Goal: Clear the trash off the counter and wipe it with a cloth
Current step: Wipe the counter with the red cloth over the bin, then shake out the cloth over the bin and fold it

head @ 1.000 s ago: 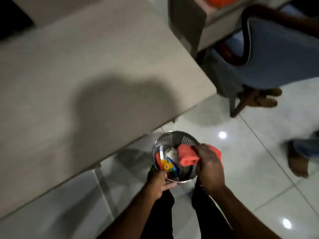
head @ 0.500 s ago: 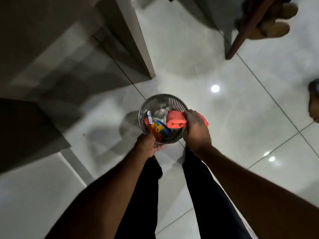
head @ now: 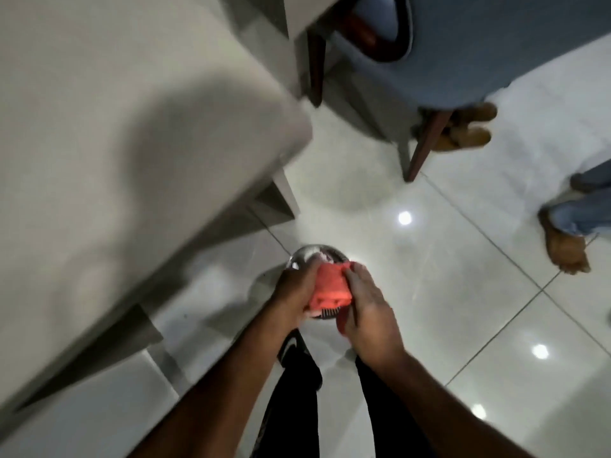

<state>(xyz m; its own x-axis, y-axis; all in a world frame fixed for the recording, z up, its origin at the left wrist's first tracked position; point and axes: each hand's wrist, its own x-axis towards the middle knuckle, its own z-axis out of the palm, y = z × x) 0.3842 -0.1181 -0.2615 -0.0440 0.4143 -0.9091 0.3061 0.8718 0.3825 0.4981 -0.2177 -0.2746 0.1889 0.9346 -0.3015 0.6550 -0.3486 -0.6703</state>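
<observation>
A red-orange cloth (head: pixel 330 289) is stretched between my two hands, low in the middle of the view. My left hand (head: pixel 296 289) grips its left side and my right hand (head: pixel 368 309) grips its right side. Directly beneath the cloth stands a round metal mesh bin (head: pixel 309 254) on the floor; only its far rim and a bit of pale trash inside show. The grey counter (head: pixel 115 143) fills the left of the view, its top bare where visible.
A blue chair (head: pixel 496 44) with dark wooden legs stands at the upper right, brown shoes (head: pixel 463 137) under it. Another person's bare foot (head: pixel 565 249) and jeans leg are at the right edge. Glossy white floor tiles (head: pixel 446 292) lie all around.
My left hand has left the bin's rim and taken hold of the cloth, which now covers most of the bin. The camera has tilted back up, bringing the counter top into view.
</observation>
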